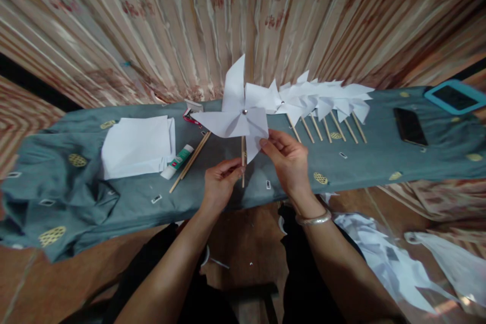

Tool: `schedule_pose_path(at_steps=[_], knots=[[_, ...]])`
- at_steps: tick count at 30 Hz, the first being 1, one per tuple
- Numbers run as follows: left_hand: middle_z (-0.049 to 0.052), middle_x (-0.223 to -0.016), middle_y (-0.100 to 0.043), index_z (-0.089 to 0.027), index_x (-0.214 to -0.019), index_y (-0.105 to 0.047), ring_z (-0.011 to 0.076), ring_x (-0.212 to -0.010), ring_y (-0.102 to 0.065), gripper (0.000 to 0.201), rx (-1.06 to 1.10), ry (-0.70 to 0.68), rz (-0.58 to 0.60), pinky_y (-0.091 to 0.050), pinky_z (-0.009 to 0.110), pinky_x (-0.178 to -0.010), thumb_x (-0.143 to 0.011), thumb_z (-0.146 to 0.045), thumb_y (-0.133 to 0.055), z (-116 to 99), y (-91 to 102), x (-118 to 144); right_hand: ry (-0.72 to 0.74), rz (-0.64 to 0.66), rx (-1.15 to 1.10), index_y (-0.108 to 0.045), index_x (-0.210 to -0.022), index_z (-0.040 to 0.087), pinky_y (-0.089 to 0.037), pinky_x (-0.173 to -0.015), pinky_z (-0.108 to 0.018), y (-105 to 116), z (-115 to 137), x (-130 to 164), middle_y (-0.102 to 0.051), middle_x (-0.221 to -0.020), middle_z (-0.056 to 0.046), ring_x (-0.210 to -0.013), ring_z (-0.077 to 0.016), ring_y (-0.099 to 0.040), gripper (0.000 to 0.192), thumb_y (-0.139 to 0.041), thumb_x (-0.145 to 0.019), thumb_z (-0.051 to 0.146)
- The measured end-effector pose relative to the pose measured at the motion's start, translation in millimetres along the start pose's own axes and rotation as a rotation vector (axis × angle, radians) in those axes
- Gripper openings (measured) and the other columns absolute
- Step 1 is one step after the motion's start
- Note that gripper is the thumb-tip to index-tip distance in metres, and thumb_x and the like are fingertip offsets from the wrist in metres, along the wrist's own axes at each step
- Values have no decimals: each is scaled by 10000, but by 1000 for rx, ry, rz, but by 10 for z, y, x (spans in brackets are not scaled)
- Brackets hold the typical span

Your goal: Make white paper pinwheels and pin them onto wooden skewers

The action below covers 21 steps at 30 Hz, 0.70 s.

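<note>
A white paper pinwheel (pixel 238 111) with a silver pin at its centre stands upright on a thin wooden stick (pixel 243 162). My left hand (pixel 220 182) grips the stick near its lower end. My right hand (pixel 288 159) pinches the lower right blade of the pinwheel with thumb and fingers. Both hands are above the front part of a low bench covered in grey-green cloth (pixel 56 187).
A row of several finished pinwheels (pixel 326 98) lies behind my right hand. A stack of white paper (pixel 136 146), a glue stick (pixel 177 161) and a spare wooden stick (pixel 190 162) lie to the left. A black phone (pixel 410 126) and a blue-cased tablet (pixel 453 96) lie at the right. Paper scraps (pixel 379 258) cover the floor.
</note>
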State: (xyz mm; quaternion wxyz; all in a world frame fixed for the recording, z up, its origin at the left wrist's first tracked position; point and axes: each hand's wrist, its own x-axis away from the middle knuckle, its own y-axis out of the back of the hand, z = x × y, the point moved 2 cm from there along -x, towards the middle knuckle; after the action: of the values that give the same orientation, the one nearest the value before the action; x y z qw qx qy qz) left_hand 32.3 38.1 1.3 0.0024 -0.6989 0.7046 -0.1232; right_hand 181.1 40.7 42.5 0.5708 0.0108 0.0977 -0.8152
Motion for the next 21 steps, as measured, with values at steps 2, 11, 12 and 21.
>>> schedule_pose_path(at_steps=[2,11,12,21], knots=[[31,-764,-768,-193,-769,-797,174,-718,-677,224,12,1,5,-535,295,-729,-561,-277,-806,3,0,-1,-9,-4,-12,-707,-900,240,-550,-658,-282,2,7,-5,-727,-761,11,-682,-129,-652,223,-755,-700,328],[24,-743,-765,-201,-761,-799,171,-698,-675,218,2,-2,-10,-531,289,-712,-556,-274,-798,4,5,4,-4,9,36,-703,-909,243,-552,-648,-293,14,34,-12,-725,-733,14,-681,-140,-662,240,-744,-705,361],[24,-751,-768,-202,-763,-799,174,-705,-677,220,-2,-2,-10,-533,290,-715,-556,-275,-798,2,5,4,-3,1,43,-704,-906,242,-553,-647,-294,19,41,-16,-727,-736,12,-679,-141,-660,239,-742,-705,365],[25,-749,-768,-205,-764,-801,172,-697,-674,215,-21,-18,-10,-532,283,-704,-562,-278,-796,-13,-1,8,-53,-21,-9,-713,-878,221,-548,-628,-277,14,67,-15,-725,-721,14,-660,-134,-652,237,-746,-687,357]])
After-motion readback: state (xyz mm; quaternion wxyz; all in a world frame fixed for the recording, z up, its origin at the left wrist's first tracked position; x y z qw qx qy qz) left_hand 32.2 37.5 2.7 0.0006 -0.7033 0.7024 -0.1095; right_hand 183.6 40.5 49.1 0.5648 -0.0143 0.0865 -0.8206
